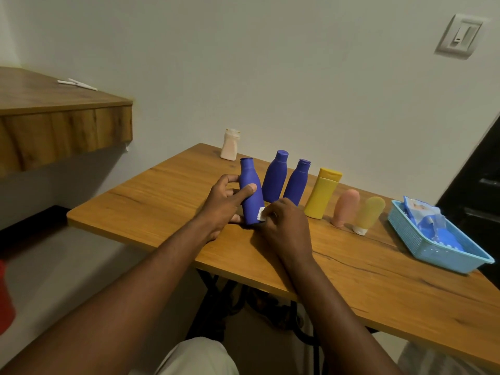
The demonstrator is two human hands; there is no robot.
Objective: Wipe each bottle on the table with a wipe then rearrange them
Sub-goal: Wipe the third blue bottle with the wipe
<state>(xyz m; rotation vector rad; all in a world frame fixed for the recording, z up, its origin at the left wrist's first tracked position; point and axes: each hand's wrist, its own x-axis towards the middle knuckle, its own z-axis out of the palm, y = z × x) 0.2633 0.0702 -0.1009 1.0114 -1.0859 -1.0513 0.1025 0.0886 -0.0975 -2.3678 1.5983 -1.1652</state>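
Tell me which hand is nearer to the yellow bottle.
Right. The right hand, holding the wipe to the front blue bottle, is left of the yellow bottle; the left hand grips that bottle's other side, farther away.

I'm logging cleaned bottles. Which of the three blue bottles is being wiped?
The leftmost blue bottle: the left hand grips it, the right hand presses a white wipe to its base. The other two stand untouched.

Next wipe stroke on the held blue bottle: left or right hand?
Right. The right hand holds the wipe low against the blue bottle; the left hand grips its body, so it probably suits steadying.
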